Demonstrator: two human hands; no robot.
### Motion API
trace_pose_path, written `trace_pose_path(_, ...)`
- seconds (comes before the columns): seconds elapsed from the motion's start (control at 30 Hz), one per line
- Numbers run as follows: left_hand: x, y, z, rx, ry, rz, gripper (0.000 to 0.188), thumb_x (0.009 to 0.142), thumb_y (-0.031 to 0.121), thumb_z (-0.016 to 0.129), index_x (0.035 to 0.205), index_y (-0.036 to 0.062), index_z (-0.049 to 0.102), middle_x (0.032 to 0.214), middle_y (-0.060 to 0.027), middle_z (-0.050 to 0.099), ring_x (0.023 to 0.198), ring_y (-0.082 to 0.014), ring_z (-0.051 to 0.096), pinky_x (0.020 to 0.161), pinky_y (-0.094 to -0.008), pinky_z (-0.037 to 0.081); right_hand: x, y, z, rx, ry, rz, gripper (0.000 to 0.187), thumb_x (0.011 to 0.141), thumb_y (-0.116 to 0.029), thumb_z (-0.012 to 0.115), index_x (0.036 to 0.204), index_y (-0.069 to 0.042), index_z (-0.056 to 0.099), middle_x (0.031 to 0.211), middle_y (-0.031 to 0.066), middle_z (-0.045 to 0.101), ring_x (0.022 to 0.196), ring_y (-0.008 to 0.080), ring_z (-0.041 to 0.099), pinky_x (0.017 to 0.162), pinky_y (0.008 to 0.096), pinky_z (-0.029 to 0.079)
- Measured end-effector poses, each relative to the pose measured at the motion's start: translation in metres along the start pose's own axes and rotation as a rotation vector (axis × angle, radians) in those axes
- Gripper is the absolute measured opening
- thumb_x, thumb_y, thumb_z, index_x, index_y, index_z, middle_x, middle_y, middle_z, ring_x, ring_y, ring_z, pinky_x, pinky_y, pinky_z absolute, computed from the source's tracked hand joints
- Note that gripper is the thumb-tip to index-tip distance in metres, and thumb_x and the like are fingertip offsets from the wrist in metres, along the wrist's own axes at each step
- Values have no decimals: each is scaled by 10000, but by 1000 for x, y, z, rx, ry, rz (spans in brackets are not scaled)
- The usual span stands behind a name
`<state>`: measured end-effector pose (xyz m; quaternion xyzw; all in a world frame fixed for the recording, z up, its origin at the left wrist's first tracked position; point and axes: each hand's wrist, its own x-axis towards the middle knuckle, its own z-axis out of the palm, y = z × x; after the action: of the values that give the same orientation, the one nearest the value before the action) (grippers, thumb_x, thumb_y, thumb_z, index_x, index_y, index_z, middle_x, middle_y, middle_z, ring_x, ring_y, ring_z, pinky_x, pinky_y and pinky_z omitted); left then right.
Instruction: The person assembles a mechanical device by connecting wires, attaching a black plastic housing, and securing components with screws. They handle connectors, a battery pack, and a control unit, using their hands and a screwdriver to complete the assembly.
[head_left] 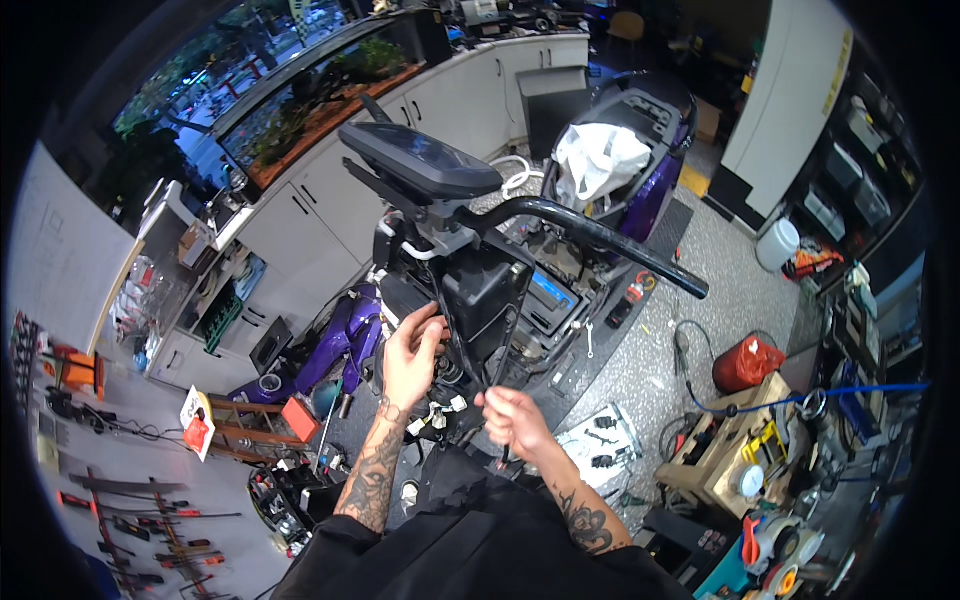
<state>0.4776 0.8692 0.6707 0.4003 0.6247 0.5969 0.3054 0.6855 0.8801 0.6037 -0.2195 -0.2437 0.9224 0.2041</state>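
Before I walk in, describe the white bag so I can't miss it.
Start at the partly stripped scooter mid-picture. Follow it past the black handlebar to the purple rear body at the far end: the white bag lies crumpled on top. Its soft, creased shape sets it apart from the rigid, rounded white tub farther right.

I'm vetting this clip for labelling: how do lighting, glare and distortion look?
Head view: black fisheye vignette at the corners, wall tools at lower left soft and skewed; head view: glare streaks the black handlebar, the speckled floor glints; head view: left hand and right hand well lit, the dark parts between them murky.
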Motion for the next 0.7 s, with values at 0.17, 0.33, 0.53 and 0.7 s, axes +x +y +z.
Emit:
trace_pose_path(0.17, 22, 22, -1, -82, -36, -116, 267, 1043, 162, 649, 1247, -9, 668, 939, -74, 765, 755, -125, 718, 661, -240, 551, 10, 19, 10, 266, -310, 203, 284, 1146, -334, 426, 1163, -100, 585, 629, -91, 293, 478, 33, 243, 432, 216, 193)
trace_pose_path(0.33, 40, 18, -25, 593, 269, 186, 185, 957, 154, 741, 992, -27, 732, 732, -68, 734, 616, -100, 683, 570, -258, 546, 20, 59, 12, -365, -11, -124, 227, 1120, -245, 521, 1128, -44, 625, 690, -33, 519, 585, 81, 517, 528, 246, 417)
trace_pose_path(0.53, 40, 29, -6, 662, 218, 393, 226, 823, 214, 858, 941, 39, 777, 815, -74, 731, 636, -164, 668, 627, -307, 536, -23, 49, -40, -320, 207, -251, 235, 1070, -160, 606, 1228, 2, 666, 753, -43, 546, 611, 39, 474, 544, 221, 393)
trace_pose_path(0.7, 70, 36, 14, 832, 353, 126, 507, 732, 359, 899, 1022, 56, 615, 978, -97, 646, 955, -305, 641, 820, -438, 521, -17, 23, -41, -344, 334, -392, 283, 1063, -147, 612, 1290, 19, 643, 776, -30, 572, 617, 52, 495, 548, 230, 408)
